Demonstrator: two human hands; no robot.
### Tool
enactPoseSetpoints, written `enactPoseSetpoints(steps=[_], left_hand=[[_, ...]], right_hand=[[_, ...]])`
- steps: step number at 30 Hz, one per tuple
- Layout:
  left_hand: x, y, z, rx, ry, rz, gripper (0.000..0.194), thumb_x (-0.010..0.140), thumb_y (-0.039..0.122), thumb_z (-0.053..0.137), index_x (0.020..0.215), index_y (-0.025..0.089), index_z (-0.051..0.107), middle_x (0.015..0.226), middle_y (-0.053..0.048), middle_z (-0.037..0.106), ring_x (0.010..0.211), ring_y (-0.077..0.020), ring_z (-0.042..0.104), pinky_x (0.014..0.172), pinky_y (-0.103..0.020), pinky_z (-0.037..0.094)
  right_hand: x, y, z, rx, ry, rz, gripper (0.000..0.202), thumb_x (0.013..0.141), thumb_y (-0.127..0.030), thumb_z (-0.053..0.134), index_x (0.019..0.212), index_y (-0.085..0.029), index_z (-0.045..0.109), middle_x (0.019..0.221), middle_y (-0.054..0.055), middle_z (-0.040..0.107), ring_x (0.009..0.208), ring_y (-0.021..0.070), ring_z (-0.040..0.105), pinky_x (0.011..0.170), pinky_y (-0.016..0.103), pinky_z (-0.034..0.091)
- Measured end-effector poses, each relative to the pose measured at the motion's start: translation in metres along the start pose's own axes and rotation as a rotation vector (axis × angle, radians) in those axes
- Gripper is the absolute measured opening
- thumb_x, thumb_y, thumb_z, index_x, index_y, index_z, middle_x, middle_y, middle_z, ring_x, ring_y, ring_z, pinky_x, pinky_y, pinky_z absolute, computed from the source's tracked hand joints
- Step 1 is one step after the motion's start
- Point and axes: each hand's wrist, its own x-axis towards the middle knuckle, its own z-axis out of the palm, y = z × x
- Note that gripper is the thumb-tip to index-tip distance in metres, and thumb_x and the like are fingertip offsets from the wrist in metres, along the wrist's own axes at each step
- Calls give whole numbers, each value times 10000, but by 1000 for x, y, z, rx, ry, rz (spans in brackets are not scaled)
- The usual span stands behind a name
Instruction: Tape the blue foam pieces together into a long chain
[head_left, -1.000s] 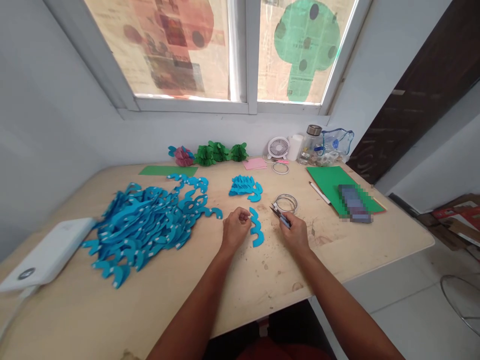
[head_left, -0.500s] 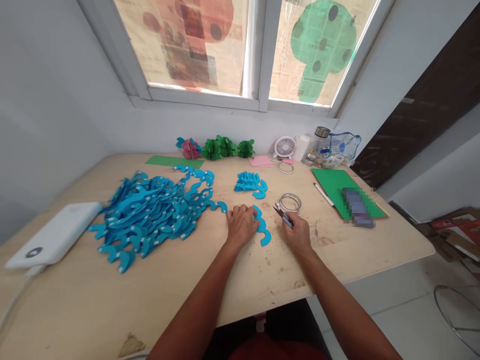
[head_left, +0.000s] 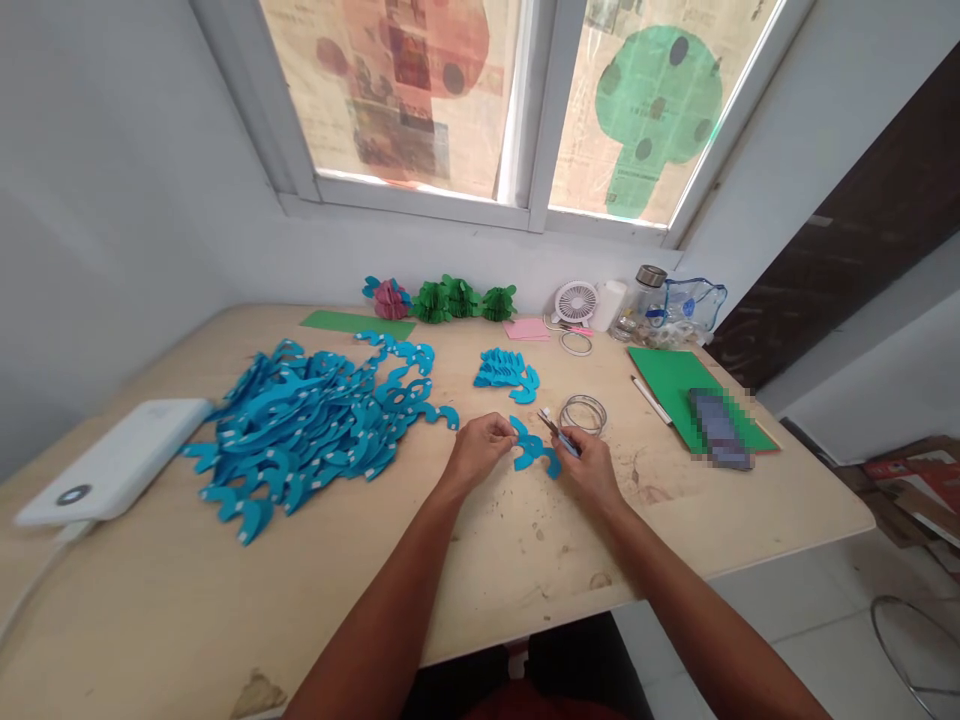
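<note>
Head view: pinching the left edge of a blue paper strip [head_left: 529,450] between closed thumb and forefinger of the left hand [head_left: 476,450], at the wooden table [head_left: 495,590]. Gripping tweezers [head_left: 559,436] in the right hand [head_left: 595,472], fingers curled around the handle, tips pointing forward and to the left. By those tips, a white bit [head_left: 546,411], too small to tell about any hold on it. Between the two sets of fingers, the wavy length of the strip, its right end close beside the right fingers; cannot tell about contact there. Just beyond the right fingers, thin rings [head_left: 583,413] flat on the wood. Beyond the left fingers, a small blue stack [head_left: 504,370]. Well to the left of the left fingers, a big heap of blue paper [head_left: 315,430] dotted with white squares, then a white power bank [head_left: 112,460] with a cable. Far beyond both hands, near the wall, a pink paper flower [head_left: 391,299], green paper flowers [head_left: 459,298], a white fan [head_left: 575,302] and a glass bottle [head_left: 645,305]. Well to the right of the right fingers, a pen [head_left: 651,400], then a green sheet [head_left: 664,375] under a blurred, phone-shaped thing [head_left: 718,430].
</note>
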Motion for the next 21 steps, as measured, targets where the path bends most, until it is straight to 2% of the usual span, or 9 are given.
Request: enactPoseSetpoints(steps=[2,6,9,13,17,21], left_hand=[[-1,3,-4,-135,-32,4,67,656,235,592,623,177,602,697,-24,667,685,-167,611,660,-279,467],[-2,8,-6,-279,-46,-22,90,620,250,624,625,163,600,666,-26,660,672,-166,610,661,-283,483],[0,5,-3,-419,26,-67,133,604,267,654,667,159,609,673,-27,670,662,-164,620,681,-294,491],[2,0,3,-608,107,-155,282,585,296,696,818,149,640,762,-56,699,736,-187,644,734,-315,494],[0,3,8,-597,81,-209,283,591,296,696,820,134,662,807,-74,701,776,-196,636,746,-303,483],[-1,6,12,-556,13,-197,180,614,287,671,714,139,645,696,-38,673,673,-157,605,681,-270,471]], right_hand=[[4,-5,2,11,-52,-21,274,724,-373,547,839,-161,677,605,-13,581,535,125,478,500,213,329],[12,-10,10,15,-106,-53,214,714,-348,558,714,-161,662,549,-25,553,504,109,460,476,204,315],[14,-12,18,76,-126,-34,205,698,-348,563,655,-161,634,507,-36,511,480,100,428,444,197,295],[13,-14,27,185,-109,91,236,694,-374,560,626,-153,609,484,-43,470,447,91,386,422,199,285],[13,-11,33,230,-33,115,238,708,-371,548,642,-148,602,512,-39,471,473,93,388,445,204,304],[14,-6,33,198,-5,80,233,714,-370,548,652,-151,603,521,-37,480,491,99,401,453,205,310]])
